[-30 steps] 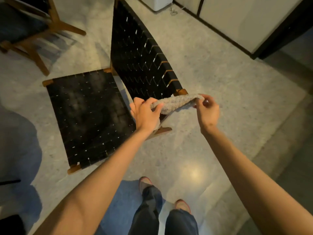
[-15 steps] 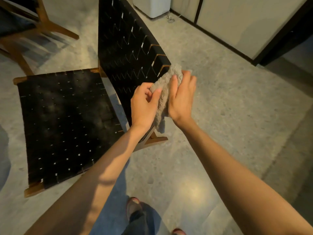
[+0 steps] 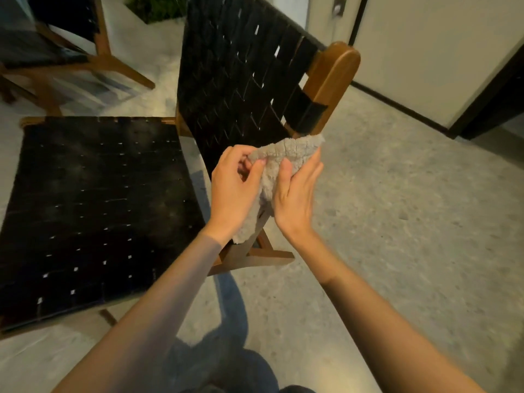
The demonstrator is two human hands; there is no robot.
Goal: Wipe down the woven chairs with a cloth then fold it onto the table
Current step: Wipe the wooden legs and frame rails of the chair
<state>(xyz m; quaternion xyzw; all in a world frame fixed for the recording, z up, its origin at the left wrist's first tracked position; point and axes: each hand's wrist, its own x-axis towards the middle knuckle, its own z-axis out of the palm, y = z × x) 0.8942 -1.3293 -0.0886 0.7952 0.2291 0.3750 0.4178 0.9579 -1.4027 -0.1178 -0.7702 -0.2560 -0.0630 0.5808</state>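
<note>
A grey terry cloth (image 3: 286, 154) is bunched between both my hands, in front of the near chair's backrest. My left hand (image 3: 235, 191) pinches its upper left edge with thumb and fingers. My right hand (image 3: 297, 194) presses the cloth from the right, thumb on its front and fingers behind. A tail of the cloth hangs below my left wrist. The near woven chair has a black strap seat (image 3: 93, 211) at the left and a black woven backrest (image 3: 241, 75) with a brown wooden post (image 3: 331, 80) just above the cloth.
A second chair (image 3: 51, 52) of dark weave and wood stands at the upper left. A pale wall with a dark skirting (image 3: 425, 66) runs along the upper right. Speckled grey floor (image 3: 397, 222) spreads to the right. A green plant (image 3: 156, 7) shows at the top.
The cloth was stretched flat between both hands, then bunched together. The view has moved closer to the chair, so the backrest post now shows above my hands.
</note>
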